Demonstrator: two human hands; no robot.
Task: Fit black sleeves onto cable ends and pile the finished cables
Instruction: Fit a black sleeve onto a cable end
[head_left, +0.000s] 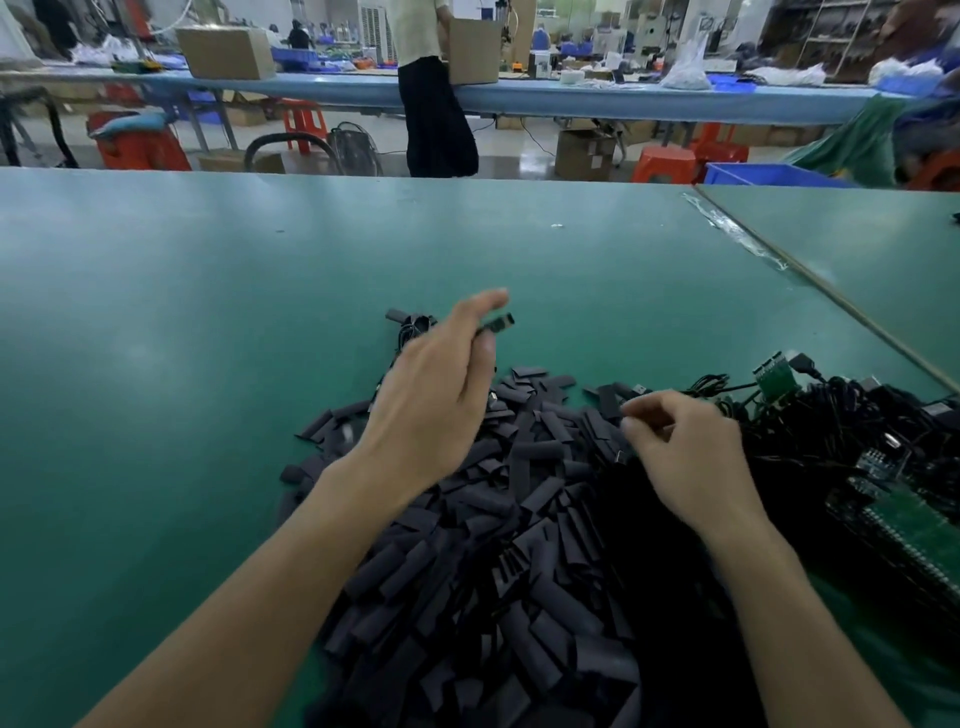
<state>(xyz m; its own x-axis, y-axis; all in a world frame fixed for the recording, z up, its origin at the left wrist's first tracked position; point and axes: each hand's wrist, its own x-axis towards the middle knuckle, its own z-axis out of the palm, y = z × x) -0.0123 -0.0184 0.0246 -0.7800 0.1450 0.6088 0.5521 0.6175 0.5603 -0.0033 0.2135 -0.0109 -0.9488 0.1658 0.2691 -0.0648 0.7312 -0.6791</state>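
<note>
Cable end (498, 323), axis aimed rightward, clamped in grip of left hand (441, 384); right hand (685, 452) curled, grip unclear.

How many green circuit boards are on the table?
2: a small circuit board at the far edge of the cable tangle, a larger board at its near right. Others may be hidden underneath.

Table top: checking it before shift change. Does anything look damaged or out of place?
On the green table, the clear tape along the far-right seam looks crumpled and partly lifted. Nothing else stands out.
</note>
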